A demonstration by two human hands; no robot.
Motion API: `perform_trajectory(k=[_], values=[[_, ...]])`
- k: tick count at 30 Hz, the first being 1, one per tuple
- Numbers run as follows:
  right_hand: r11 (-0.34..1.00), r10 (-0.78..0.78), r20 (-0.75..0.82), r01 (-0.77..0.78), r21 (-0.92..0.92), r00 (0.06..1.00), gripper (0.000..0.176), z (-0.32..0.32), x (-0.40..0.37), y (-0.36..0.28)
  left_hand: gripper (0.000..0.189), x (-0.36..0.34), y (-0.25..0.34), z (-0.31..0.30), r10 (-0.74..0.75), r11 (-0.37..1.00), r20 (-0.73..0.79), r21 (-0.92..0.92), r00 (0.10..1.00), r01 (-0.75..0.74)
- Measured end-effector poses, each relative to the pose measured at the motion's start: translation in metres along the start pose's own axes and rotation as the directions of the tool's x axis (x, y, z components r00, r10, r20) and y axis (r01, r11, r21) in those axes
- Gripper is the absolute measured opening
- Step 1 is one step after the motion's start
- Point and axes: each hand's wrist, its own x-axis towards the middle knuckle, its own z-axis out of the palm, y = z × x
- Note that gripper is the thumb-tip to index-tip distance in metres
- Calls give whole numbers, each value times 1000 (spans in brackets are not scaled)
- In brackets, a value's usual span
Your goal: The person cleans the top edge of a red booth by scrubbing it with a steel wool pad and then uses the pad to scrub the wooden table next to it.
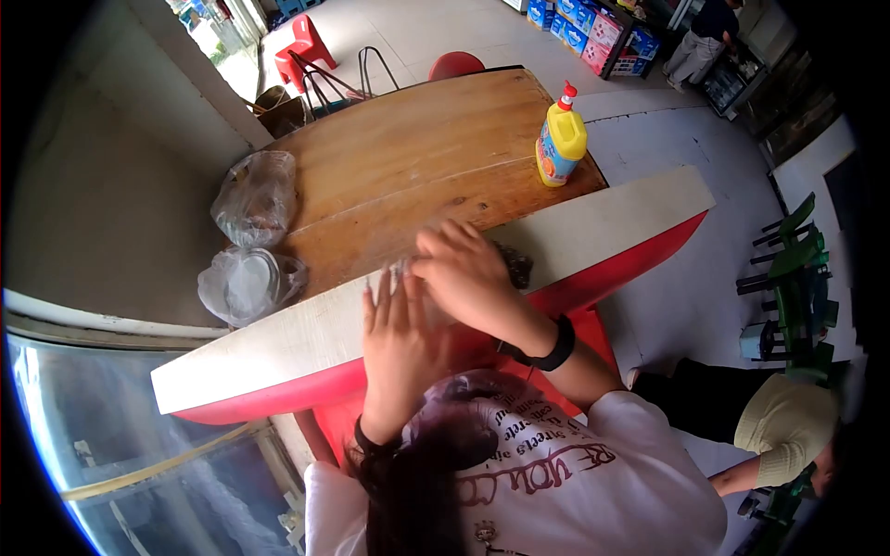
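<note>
The person's two hands meet at the near edge of the table, over a small bundle that is part clear wrapping, part dark. Most of it is hidden. What shows suggests it lies lengthwise along the table's white edge strip, its dark end poking out to the right of the knuckles.

The left hand lies flat, fingers straight and close together, its tips at the wrapping, so that grip is open and holds nothing. The right hand, with a black wristband, is laid palm-down across the bundle. I cannot tell whether its grip has closed on it.

Well apart at the far right edge of the table, a yellow bottle with a red cap stands upright. Two clear plastic bags sit at the left side, against the wall.

The top is worn brown wood with red underneath. Beyond it are red chairs, pale floor tiles, stacked cartons and a standing person. Another person in a cream sleeve is low on the right.
</note>
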Motion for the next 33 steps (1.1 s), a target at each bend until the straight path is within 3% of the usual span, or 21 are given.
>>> perform_trajectory(k=[2, 6, 10, 11, 14, 17, 19, 24, 29, 30, 33], values=[[993, -97, 17, 98, -63, 995, 12, 26, 18, -22, 74, -17, -26, -7, -71, 994, -8, 83, 997, 71], [996, -83, -47, 81, -46, 995, 13, 31, 20, -22, 75, -14, -25, -10, -106, 994, 10, 24, 994, 106], [995, 62, -25, -63, -75, 998, 9, -10, -7, 27, 74, 27, 13, 18, 54, 994, -34, -92, 998, -57], [988, 97, -84, -106, -111, 992, 12, -14, -16, 43, 74, 38, 26, 24, 99, 987, -36, -125, 994, -103], [974, 176, -45, -181, -140, 983, 8, -40, -37, 67, 77, 57, 58, 48, 185, 975, -59, -110, 981, -191], [979, 183, -23, -185, -84, 983, 9, -39, -33, 63, 76, 51, 61, 48, 124, 991, -106, -35, 987, -129], [995, 92, -29, -94, -40, 995, 9, -20, -19, 44, 80, 33, 43, 28, 39, 999, -45, 27, 998, -37], [992, -124, -3, 124, 15, 992, 11, 29, 14, -31, 71, -27, -12, -10, -164, 977, -70, 125, 984, 172], [994, -107, 14, 107, -11, 994, 11, 20, 7, -17, 77, -17, -4, -4, -82, 993, -60, 76, 995, 87], [997, -65, -53, 68, 48, 996, 8, 16, 1, 0, 83, -8, 2, 2, -55, 998, -8, 36, 998, 55], [997, 58, 38, -60, 40, 998, 9, -31, -21, 56, 84, 37, 39, 34, 108, 988, -85, -105, 991, -117]])
